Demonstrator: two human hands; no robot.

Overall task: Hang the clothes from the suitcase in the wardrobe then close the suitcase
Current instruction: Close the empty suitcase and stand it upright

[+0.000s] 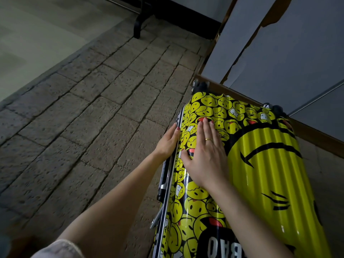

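Note:
A glossy yellow suitcase [260,164] printed with black smiley faces lies flat on the floor at the right, its two shells together. My right hand [204,151] rests flat on its lid, fingers together, a gold ring on one finger. My left hand [168,141] is against the suitcase's left side edge, fingers on the seam by the metal frame and side handle [164,181]. No clothes are in view.
Grey wardrobe panels [279,53] with a wooden base rail [242,97] stand right behind the suitcase. Stone-patterned floor [102,108] spreads to the left. A black furniture leg [138,25] stands at the top centre.

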